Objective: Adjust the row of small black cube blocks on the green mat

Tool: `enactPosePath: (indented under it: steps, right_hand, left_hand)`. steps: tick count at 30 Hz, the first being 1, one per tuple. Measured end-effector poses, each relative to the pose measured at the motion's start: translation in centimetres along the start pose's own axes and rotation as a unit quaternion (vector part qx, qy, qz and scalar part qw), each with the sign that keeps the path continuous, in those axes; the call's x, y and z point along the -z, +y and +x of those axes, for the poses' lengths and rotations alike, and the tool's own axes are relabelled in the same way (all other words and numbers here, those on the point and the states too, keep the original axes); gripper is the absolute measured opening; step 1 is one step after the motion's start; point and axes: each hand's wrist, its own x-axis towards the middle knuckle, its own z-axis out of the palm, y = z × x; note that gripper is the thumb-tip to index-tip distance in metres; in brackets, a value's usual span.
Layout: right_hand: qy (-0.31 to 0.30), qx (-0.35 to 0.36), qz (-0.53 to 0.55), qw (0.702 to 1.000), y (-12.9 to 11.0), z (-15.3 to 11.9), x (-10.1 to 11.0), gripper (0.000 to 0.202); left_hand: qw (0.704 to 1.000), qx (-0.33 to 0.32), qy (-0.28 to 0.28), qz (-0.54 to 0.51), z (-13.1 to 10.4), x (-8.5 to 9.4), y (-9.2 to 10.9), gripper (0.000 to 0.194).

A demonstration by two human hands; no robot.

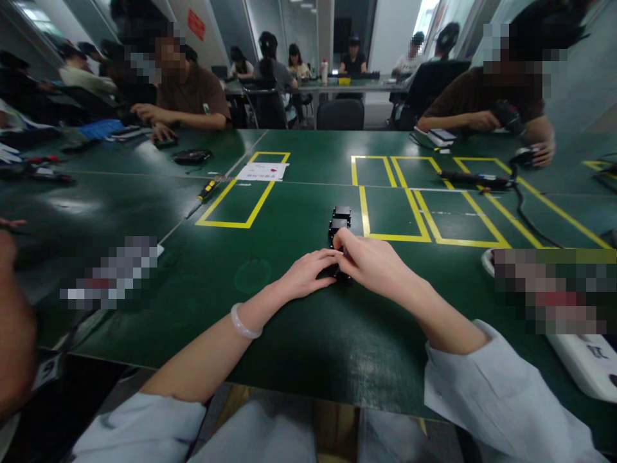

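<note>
A narrow black segmented object [340, 222] lies on the green table, its long side running away from me. My left hand [308, 273] rests at the near left side of it, fingers close together and touching it. From the right, my right hand [369, 260] comes over its near part, fingers pinched and bent downward. The fingertips of both hands meet above the object, and whatever is between the right fingers is hidden. The far end of the black object sticks out beyond my hands.
Yellow tape rectangles [400, 238] mark the green table [193, 334]. A white paper [263, 171], a yellow-black screwdriver [207, 190] and a black cabled tool [477, 180] lie farther off. White-edged objects [578, 366] flank me. People sit opposite.
</note>
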Motion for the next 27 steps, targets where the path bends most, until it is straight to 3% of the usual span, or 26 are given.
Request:
enactPosePath:
  steps: [27]
  right_hand:
    - [-0.016,0.001,-0.013,1.0,0.04,0.0,0.07,0.017]
  left_hand:
    - [1.0,0.003,-0.007,-0.004,-0.03,0.12,0.06,0.04]
